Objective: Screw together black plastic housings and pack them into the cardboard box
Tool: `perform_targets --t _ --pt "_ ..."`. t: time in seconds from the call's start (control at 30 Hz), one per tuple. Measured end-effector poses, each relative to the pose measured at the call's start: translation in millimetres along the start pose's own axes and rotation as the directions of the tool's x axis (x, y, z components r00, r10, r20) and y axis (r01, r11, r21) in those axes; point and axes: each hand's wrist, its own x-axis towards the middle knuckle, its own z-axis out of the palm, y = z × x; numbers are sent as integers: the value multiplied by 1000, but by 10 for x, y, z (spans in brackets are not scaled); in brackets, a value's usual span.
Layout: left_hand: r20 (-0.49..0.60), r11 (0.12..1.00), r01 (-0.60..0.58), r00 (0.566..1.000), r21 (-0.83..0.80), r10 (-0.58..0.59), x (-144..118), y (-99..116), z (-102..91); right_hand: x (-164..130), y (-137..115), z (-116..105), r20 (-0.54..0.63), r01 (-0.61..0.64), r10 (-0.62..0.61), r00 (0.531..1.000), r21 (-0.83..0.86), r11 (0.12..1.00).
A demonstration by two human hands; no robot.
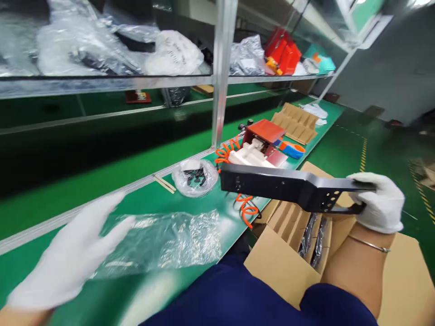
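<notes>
In a white glove, my right hand (379, 203) grips one end of a long black housing (268, 181) with round holes near the held end. The housing is held above the bench edge and an open cardboard box (283, 262). My left hand (73, 249), also gloved in white, is open, thumb and fingers apart, with nothing in it. It is at the left end of a clear plastic bag (170, 240) lying flat on the green bench; whether it touches the bag I cannot tell. Inside the box, several cardboard dividers stand beside wrapped black parts (314, 240).
Behind the bag sits a round clear container (195, 177) of small black pieces, beside thin sticks (165, 184). Farther right are an orange coiled hose (248, 210), a red and white fixture (260, 140) and a cardboard insert (295, 122). A metal post (223, 77) supports the shelf of bagged items.
</notes>
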Motion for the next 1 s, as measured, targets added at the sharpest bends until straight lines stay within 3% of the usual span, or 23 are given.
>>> perform_targets --t 0.03,0.1,0.13,0.2,0.27,0.33,0.4,0.47,0.5,0.53,0.6,0.63,0.67,0.73,0.8,1.0 --pt "21 1000 -15 1000 7 14 31 74 84 13 -161 185 122 136 -138 983 23 990" --pt "142 990 -141 979 -22 143 136 291 282 11 -521 598 369 302 -320 872 107 947" --pt "244 980 -194 949 -48 200 193 414 387 6 -707 812 474 345 -385 792 174 922" --pt "462 967 -205 850 -150 252 268 630 586 9 -1048 1221 558 371 -446 700 250 894" --pt "622 963 -27 759 -267 194 264 742 743 24 -1285 1575 595 387 -489 637 302 871" --pt "638 896 230 766 -380 74 200 731 837 -13 -1365 1857 573 426 -557 601 360 830" --pt "515 762 392 853 -515 -90 122 642 871 -200 -1281 2083 522 412 -587 619 421 808" --pt "300 626 396 918 -672 -259 65 547 867 -597 -1090 2283 534 292 -520 667 454 841" --pt "185 564 353 924 -746 -334 47 514 860 -866 -984 2379 586 207 -446 677 430 879" --pt "82 504 294 913 -812 -401 34 494 854 -1166 -888 2471 686 127 -367 629 376 918" --pt "-61 397 170 860 -902 -507 14 489 852 -1772 -769 2632 875 -17 -277 398 309 951" --pt "-110 365 120 827 -923 -551 2 498 856 -2037 -754 2697 907 -92 -257 334 303 949" --pt "-150 349 83 792 -934 -592 -11 509 861 -2256 -767 2749 919 -152 -251 304 307 939" --pt "-211 351 44 727 -935 -653 -41 532 874 -2528 -844 2824 921 -214 -198 335 279 936" --pt "-249 365 22 692 -931 -678 -63 546 883 -2604 -926 2874 914 -209 -157 373 248 946" --pt "-266 369 1 690 -929 -673 -30 536 903 -2476 -914 2937 900 -124 -155 408 223 967"
